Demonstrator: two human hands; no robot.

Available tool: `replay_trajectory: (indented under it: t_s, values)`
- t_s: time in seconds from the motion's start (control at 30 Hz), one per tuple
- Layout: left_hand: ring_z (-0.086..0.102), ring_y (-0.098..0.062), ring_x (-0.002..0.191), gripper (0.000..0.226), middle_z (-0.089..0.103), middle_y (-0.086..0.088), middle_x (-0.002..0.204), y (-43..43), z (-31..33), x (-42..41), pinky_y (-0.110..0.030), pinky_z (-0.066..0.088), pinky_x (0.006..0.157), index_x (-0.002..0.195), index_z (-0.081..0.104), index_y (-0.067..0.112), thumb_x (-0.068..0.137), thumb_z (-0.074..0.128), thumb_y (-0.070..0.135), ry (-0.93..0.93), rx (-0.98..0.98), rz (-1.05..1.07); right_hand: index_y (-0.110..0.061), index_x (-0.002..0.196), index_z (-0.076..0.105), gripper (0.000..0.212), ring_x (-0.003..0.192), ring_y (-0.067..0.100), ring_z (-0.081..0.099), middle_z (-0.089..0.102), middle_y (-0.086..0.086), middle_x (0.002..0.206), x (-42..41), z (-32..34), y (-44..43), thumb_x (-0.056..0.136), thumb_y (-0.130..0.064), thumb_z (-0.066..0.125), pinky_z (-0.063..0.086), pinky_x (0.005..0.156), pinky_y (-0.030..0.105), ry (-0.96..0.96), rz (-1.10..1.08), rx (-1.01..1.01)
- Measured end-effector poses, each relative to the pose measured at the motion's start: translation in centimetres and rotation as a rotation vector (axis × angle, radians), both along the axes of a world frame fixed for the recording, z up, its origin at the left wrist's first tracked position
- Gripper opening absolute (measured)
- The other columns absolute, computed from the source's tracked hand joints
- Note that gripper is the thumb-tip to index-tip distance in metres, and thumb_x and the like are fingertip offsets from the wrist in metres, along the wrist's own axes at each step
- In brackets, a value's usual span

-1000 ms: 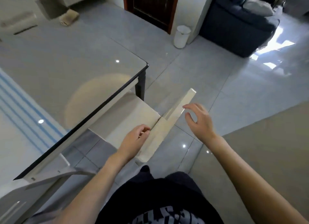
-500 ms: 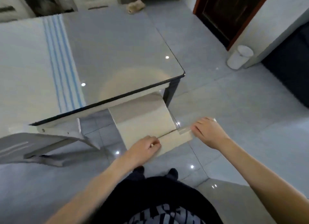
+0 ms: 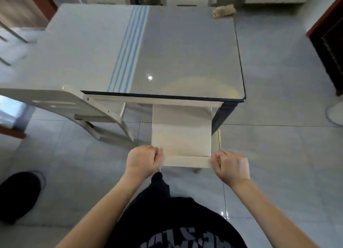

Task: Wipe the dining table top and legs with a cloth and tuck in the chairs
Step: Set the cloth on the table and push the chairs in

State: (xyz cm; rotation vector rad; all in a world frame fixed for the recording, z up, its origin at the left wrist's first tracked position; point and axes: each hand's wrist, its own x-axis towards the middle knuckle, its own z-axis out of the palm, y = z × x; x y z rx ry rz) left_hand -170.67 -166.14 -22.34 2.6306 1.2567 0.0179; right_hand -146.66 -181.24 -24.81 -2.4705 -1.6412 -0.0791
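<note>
Fingers (image 3: 156,152) of the left hand (image 3: 142,161) are curled tight over the left end of the chair's (image 3: 181,136) top rail, and those of the right hand (image 3: 232,167) are closed the same way on its right end. That cream chair stands at the near edge of the desk (image 3: 185,53), its seat partly under the glass top, beside the dark corner leg (image 3: 223,114). A second chair (image 3: 78,105) sits tucked at the desk's left side. Blue stripes (image 3: 128,49) run across the top. A rolled cloth (image 3: 223,10) lies near the far right corner of the desk; whether it rests on the desk or the floor I cannot tell.
</note>
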Motion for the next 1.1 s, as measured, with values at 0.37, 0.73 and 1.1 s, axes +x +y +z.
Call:
replay_trajectory:
  t_s: [0.37,0.73,1.1]
  values:
    - [0.053,-0.017,0.051,0.047,0.057,0.003,0.054,2.2,-0.7,4.7,-0.028,0.043,0.047,0.058,0.058,0.016,0.085,0.028,0.039,0.056,0.006,0.111,-0.015,0.046,0.050,0.045,0.035,0.026,0.047,0.051,0.002,0.043,5.7,0.4,3.9,0.083,-0.038,0.038,0.018,0.042,0.018,-0.024,0.026,-0.008]
    - [0.051,-0.017,0.047,0.043,0.053,0.001,0.051,7.1,0.0,5.7,-0.031,0.045,0.050,0.055,0.053,0.013,0.081,0.030,0.039,0.131,-0.012,0.160,-0.014,0.047,0.050,0.045,0.033,0.022,0.044,0.048,0.001,0.043,5.8,0.4,8.0,0.085,-0.035,0.039,0.012,0.045,0.016,0.029,0.054,0.048]
    - [0.042,-0.016,0.044,0.045,0.050,0.000,0.048,10.0,0.8,7.9,-0.024,0.020,0.045,0.057,0.057,0.010,0.079,0.027,0.037,0.141,0.042,0.132,-0.013,0.048,0.056,0.052,0.039,0.028,0.053,0.055,0.004,0.046,7.9,1.1,11.2,0.086,-0.039,0.032,0.017,0.045,0.018,0.009,0.032,0.012]
